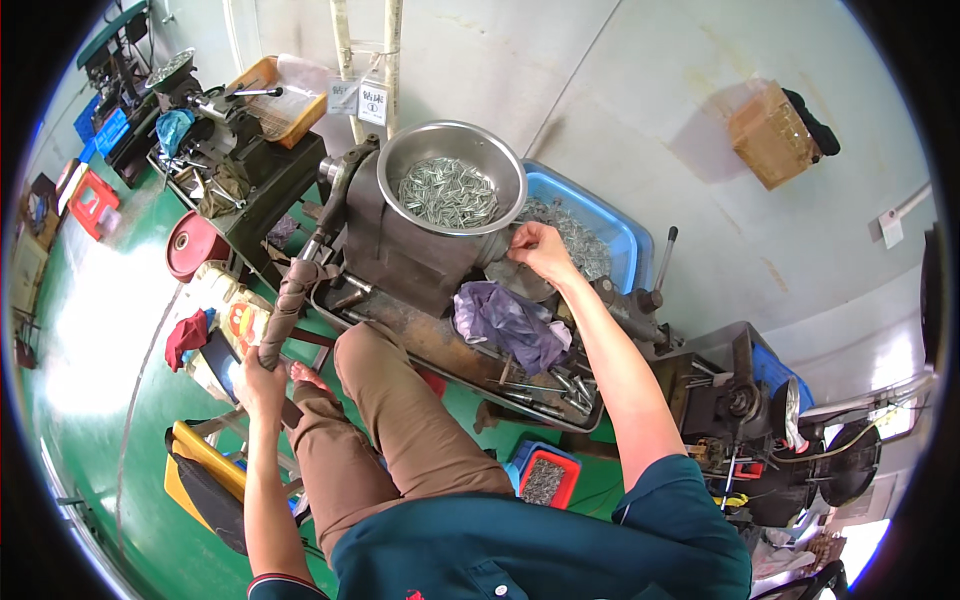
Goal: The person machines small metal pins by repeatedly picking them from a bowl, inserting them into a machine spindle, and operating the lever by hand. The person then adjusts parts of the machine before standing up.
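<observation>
My left hand [260, 384] is wrapped round the lower end of a long lever [287, 310] bound in brown tape. The lever runs up to the left side of a grey metal machine [408, 262]. My right hand [541, 250] is closed in a pinch at the machine's right end, and whatever lies between its fingertips is too small to make out. Above that hand, a steel bowl [452, 137] full of small metal pins [450, 194] sits on top of the machine. Behind it stands a blue plastic basin [637, 240] holding more small metal parts [585, 244].
A purple rag [511, 322] lies on the machine's tray [420, 350], near several metal tools [575, 390]. Below is a red bin [568, 478] of small parts. To the left stand another bench machine [225, 140] and a red round stool [190, 246]. More machinery [745, 405] is at the right.
</observation>
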### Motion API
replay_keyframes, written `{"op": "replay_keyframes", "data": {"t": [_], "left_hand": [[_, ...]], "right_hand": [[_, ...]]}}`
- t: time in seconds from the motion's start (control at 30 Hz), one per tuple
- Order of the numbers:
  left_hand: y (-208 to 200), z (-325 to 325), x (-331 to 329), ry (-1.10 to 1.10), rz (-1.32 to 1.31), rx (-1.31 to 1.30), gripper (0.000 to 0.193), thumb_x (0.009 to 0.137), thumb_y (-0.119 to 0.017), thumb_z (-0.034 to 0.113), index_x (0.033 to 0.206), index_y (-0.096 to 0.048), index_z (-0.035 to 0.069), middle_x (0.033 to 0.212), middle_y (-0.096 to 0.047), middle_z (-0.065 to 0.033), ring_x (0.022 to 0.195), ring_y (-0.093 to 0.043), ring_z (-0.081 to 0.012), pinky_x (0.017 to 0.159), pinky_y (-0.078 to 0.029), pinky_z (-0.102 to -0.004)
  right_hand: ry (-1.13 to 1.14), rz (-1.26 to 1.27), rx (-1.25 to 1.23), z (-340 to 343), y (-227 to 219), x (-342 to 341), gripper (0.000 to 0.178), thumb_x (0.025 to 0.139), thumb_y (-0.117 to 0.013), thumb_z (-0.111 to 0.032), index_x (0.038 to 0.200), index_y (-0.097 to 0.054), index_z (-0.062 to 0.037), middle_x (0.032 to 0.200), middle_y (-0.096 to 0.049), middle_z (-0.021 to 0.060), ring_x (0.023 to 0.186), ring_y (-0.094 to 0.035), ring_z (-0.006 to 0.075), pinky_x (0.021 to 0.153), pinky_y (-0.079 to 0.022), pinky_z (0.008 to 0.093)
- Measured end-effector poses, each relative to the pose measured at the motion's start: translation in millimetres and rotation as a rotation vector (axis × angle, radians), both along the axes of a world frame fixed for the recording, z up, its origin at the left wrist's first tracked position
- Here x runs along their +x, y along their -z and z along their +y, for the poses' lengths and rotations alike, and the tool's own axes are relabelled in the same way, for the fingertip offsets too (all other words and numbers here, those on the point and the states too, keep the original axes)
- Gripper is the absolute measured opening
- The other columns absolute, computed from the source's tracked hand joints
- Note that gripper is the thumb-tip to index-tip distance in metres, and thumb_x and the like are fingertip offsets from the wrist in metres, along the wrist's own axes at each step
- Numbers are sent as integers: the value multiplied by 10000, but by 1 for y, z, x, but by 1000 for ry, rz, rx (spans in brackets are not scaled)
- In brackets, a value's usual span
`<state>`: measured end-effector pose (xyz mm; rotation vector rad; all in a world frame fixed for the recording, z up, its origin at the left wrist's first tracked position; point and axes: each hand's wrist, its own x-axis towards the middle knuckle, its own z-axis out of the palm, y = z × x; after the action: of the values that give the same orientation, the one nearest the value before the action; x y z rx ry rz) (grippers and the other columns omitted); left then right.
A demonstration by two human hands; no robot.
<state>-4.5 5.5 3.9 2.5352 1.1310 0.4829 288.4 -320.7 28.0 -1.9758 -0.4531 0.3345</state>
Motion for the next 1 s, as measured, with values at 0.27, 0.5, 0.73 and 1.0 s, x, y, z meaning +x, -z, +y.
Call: {"op": "replay_keyframes", "data": {"t": [0.27, 0.5, 0.73, 1.0], "left_hand": [[-8, 78, 14, 68, 76, 133, 158, 667, -560, 165, 775, -592, 54, 697, -575, -183, 675, -562, -343, 595, -439, -405], [-4, 105, 22, 47, 129, 140, 149, 636, -563, 169, 733, -592, 59, 701, -581, -162, 682, -569, -320, 612, -449, -389], [2, 108, 21, 75, 107, 181, 145, 641, -559, 167, 727, -589, 55, 668, -577, -160, 650, -570, -325, 594, -449, -386], [-2, 103, 14, 93, 107, 145, 225, 642, -575, 160, 827, -583, 31, 724, -582, -179, 695, -565, -338, 623, -446, -392]], "right_hand": [[-26, -33, -2, -3, -1, 1, 137, 599, -644, -6, 692, -544, -10, 657, -562, 33, 627, -526, 103, 589, -421, 234], [19, -192, -717, -69, -30, 55, 272, 713, -584, -309, 771, -631, -47, 700, -600, 141, 669, -584, 230, 618, -439, 351], [451, -679, -984, -242, -42, 45, 320, 754, -526, -391, 838, -581, -87, 953, -542, 91, 1024, -443, 259, 833, -340, 452], [735, -661, -1089, -280, -32, -98, 403, 809, -440, -434, 785, -542, -45, 913, -546, 123, 934, -482, 291, 783, -357, 433]]}}
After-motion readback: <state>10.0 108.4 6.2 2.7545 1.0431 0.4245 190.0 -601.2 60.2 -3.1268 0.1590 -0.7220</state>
